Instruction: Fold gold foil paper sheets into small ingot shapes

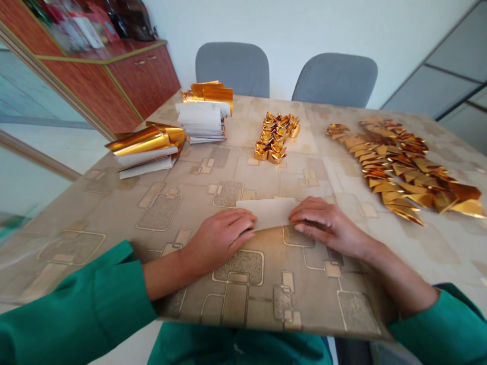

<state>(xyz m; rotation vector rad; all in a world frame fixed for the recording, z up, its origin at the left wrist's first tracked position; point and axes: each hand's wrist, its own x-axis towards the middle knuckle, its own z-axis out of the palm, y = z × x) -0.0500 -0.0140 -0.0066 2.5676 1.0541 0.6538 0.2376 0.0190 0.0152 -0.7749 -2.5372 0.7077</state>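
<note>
A strip of folded paper [272, 212], its pale side up, lies on the table near the front edge. At its left end, my left hand [228, 233] has its fingers curled together over the paper's edge. My right hand [323, 223] pinches the right end between thumb and fingers. Beyond them stands a small cluster of folded gold paper ingots [276, 137]. To the right lie several rows of flat folded gold pieces [399, 167], overlapping one another.
A stack of white-and-gold paper sheets [203, 119] stands at the back left, with a curled gold sheet bundle [148, 147] nearer me. The patterned tablecloth [243, 268] covers the table. Two grey chairs [233, 68] stand behind it, and a wooden cabinet [140, 76] at the left.
</note>
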